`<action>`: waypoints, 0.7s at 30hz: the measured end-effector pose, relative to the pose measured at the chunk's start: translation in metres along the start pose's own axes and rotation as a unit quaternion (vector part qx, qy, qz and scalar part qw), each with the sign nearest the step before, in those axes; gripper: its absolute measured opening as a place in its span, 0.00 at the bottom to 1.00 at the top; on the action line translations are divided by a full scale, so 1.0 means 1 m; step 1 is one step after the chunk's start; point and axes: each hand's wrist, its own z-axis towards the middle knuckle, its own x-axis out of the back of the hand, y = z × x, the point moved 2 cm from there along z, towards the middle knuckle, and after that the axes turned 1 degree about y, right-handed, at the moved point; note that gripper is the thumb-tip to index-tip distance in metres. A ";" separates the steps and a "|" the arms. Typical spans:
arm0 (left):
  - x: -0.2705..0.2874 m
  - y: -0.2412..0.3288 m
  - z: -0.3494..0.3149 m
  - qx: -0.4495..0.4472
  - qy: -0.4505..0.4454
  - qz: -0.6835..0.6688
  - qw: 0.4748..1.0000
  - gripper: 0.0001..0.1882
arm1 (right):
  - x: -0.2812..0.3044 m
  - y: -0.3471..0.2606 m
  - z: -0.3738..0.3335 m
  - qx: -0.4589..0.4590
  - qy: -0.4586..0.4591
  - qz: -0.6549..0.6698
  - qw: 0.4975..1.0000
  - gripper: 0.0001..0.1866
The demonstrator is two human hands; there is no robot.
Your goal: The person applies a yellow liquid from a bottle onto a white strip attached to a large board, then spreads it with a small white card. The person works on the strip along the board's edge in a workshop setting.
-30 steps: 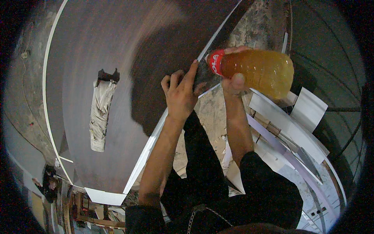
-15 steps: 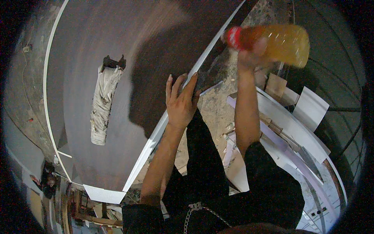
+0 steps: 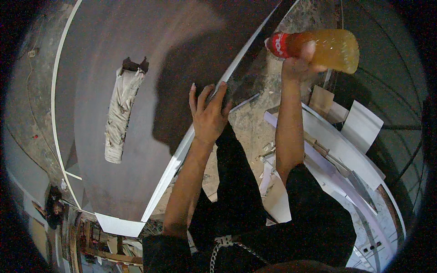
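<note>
In my right hand (image 3: 298, 66) is a clear plastic bottle (image 3: 334, 49) of yellowish liquid with a red label; my fingers wrap round it and the arm reaches up and away. The bottle lies nearly sideways, its narrow end toward the left. My left hand (image 3: 210, 109) rests with fingers spread on the white edge (image 3: 180, 154) of a large brown board (image 3: 136, 191). On the board, left of that hand, lies a long roll wrapped in wrinkled whitish cloth (image 3: 123, 118), with a dark piece at its far end.
At the right, white and lilac panel strips (image 3: 332, 168) are heaped beside a loose white sheet (image 3: 363, 126). Debris lies on the dusty floor (image 3: 248, 141) between my legs and the pile. Wood scraps (image 3: 114, 257) are stacked at the lower left, past the board's near end.
My right hand and the bottle have shifted slightly, and the bottle looks less blurred. My left hand stays on the board's edge, with its fingers slightly moved.
</note>
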 end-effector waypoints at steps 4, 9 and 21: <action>0.000 -0.002 -0.001 -0.022 0.019 0.014 0.999 0.29 | 0.002 -0.016 -0.057 -0.048 -0.048 0.030 0.997 0.31; 0.006 -0.005 -0.002 -0.017 -0.024 0.016 0.999 0.34 | -0.003 -0.026 -0.089 -0.068 -0.093 0.046 0.992 0.30; 0.043 -0.022 -0.070 0.004 -0.072 0.024 0.997 0.32 | -0.009 -0.007 -0.013 0.032 -0.040 -0.056 0.997 0.29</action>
